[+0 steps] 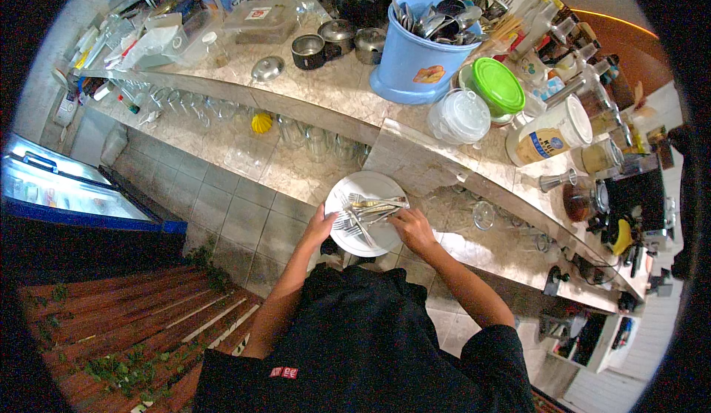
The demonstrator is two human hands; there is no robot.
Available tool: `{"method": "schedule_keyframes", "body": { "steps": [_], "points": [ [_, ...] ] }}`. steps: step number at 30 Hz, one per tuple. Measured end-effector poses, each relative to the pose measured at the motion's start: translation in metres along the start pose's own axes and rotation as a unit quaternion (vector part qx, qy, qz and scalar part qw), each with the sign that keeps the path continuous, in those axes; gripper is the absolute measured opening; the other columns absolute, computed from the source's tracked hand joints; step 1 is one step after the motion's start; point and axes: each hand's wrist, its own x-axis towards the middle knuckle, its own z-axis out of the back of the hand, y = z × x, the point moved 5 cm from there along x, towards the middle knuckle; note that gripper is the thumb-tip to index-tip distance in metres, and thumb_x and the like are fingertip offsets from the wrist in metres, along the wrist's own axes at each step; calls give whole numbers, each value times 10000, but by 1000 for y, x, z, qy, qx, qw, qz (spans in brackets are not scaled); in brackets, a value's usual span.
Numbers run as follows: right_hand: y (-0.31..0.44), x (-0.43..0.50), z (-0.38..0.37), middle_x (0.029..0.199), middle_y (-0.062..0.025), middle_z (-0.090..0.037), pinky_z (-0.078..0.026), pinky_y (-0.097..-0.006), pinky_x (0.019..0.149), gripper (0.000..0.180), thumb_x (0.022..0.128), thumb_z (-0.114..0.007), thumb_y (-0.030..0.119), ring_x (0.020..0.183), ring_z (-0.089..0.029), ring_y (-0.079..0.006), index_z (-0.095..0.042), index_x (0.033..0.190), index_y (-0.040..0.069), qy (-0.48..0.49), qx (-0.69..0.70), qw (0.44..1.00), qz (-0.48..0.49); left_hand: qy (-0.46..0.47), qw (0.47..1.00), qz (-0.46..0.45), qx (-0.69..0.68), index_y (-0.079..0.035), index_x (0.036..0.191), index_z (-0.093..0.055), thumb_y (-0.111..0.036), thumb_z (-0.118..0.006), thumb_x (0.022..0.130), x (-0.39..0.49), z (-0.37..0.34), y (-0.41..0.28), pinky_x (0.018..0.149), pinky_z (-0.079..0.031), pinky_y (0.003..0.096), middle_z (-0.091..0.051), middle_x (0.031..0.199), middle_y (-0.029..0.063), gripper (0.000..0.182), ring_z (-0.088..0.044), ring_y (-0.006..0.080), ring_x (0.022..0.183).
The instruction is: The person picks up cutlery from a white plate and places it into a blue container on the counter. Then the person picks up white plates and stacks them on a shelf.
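Observation:
A round white plate (366, 180) is held low in front of my body, level with the lower shelf's edge. Several metal forks (364, 213) lie on it in a loose pile, tines mostly to the left and handles to the right. My left hand (321, 227) grips the plate's left rim, the thumb on top near the tines. Over the right side of the plate, my right hand (414, 227) has bent fingers beside the ends of the fork handles. Whether those fingers pinch a handle, the rim or both is hidden.
A marble-patterned counter (328, 94) carries a light blue bucket of cutlery (425, 63), a green-lidded tub (498, 86), small metal pots (308, 51) and jars. Glasses (315, 141) and a yellow object (261, 123) stand on the shelf below. A lit display fridge (72, 185) stands left.

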Motion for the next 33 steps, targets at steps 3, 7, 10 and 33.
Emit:
{"method": "schedule_keyframes", "body": {
  "steps": [3,7,10,33],
  "points": [
    [0,-3,6,929,-86,-643,-461,-397,825,232,744,-623,28,938,-616,-277,-690,959,85,10,6,1000,-5,4,1000,13,19,-5,1340,-454,-206,-623,922,1,0,4,960,-454,361,-640,1196,172,494,-608,247,1106],
    [-1,2,17,949,-100,-650,-455,-404,825,261,741,-609,14,965,-605,-287,-684,980,88,55,20,998,-16,7,1000,-6,17,-5,1372,-427,-168,-631,908,4,0,7,971,-451,364,-623,1230,181,533,-597,253,1132],
    [0,5,28,945,-96,-657,-446,-415,829,247,748,-611,37,978,-597,-283,-697,967,114,89,17,995,-38,11,999,-16,26,-16,1393,-414,-147,-630,900,5,-1,8,980,-446,365,-611,1252,180,553,-590,257,1146],
    [20,90,211,904,-88,-650,-538,-366,736,157,955,-596,162,807,-665,-211,-597,1035,28,115,439,871,-190,31,998,8,47,-16,1372,-424,-246,-594,955,9,2,15,983,-441,361,-603,1260,168,506,-586,249,1135]
  ]
}}
